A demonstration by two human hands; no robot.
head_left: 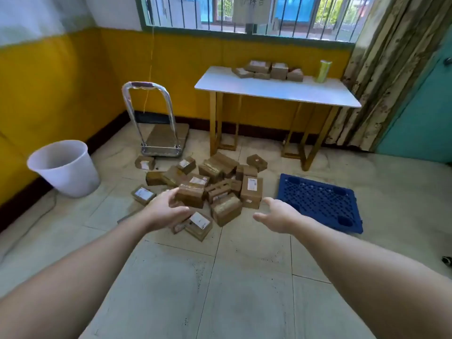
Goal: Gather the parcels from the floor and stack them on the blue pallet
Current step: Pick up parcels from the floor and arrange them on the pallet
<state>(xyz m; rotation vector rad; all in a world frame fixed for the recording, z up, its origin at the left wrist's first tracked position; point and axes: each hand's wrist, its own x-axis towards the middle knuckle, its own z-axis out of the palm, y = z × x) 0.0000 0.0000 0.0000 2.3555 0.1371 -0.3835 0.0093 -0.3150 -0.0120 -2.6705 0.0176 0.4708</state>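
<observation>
Several brown cardboard parcels [251,191] with white labels lie in a loose heap on the tiled floor. To the right of the heap a blue plastic pallet [320,200] lies flat with nothing on it. My left hand [165,210] is stretched out over the near side of the heap. Its fingers are spread, and the fingertips are at the left face of one taped parcel [192,195]. My right hand [277,214] hovers with its fingers apart between the heap and the pallet, holding nothing.
A white table [276,90] with more parcels and a tape roll stands behind the heap, under the window. A folding hand cart [162,140] stands at the back left, and a white bucket [64,167] sits by the yellow wall. Bare tiles lie in front of me.
</observation>
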